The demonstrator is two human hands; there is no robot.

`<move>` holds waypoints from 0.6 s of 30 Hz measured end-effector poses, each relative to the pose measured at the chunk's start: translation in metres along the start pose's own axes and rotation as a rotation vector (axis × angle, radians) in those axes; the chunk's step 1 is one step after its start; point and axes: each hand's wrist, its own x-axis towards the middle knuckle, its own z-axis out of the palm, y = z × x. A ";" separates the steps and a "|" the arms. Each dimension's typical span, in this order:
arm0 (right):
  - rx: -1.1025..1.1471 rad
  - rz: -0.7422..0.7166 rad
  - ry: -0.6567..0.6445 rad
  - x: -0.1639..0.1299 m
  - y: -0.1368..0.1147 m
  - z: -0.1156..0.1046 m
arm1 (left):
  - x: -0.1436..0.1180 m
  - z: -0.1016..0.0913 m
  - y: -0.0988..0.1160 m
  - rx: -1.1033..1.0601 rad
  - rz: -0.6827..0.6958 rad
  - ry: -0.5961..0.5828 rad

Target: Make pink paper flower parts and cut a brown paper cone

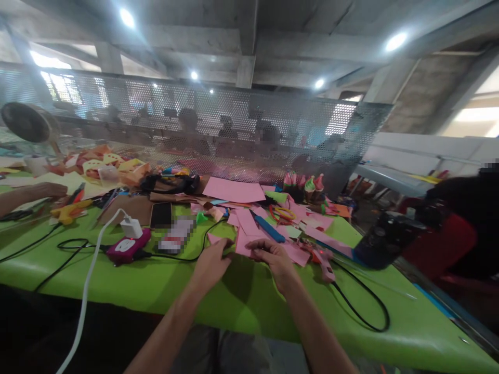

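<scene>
My left hand [213,258] is low over the front of the green table, its fingers curled in a pinch. A small pink paper piece [212,238] shows at its fingertips. Close by on the right, my right hand [275,258] pinches the edge of a pink paper sheet [242,243] between thumb and fingers. The fingertips partly cover that sheet's edge. Just beyond the right hand, a blue utility knife [270,229] lies on pink scraps. A pink glue gun [323,262] with a small red light rests to the right of it.
A magenta power socket [128,246] with a white plug [131,227] and cables lies left. Behind are a dark phone [160,215], a larger pink sheet [234,189] and paper ice-cream cones [310,186]. Another person's hand [52,191] is far left, near a yellow glue gun [70,212].
</scene>
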 end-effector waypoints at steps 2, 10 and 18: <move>-0.020 -0.006 0.011 0.000 0.000 0.000 | 0.014 0.000 -0.007 0.001 0.027 -0.051; -0.001 0.058 0.088 0.004 0.008 -0.003 | 0.028 -0.012 0.008 0.239 0.181 0.113; -0.031 0.109 -0.172 -0.004 0.005 0.010 | -0.017 -0.010 0.019 0.434 0.385 -0.019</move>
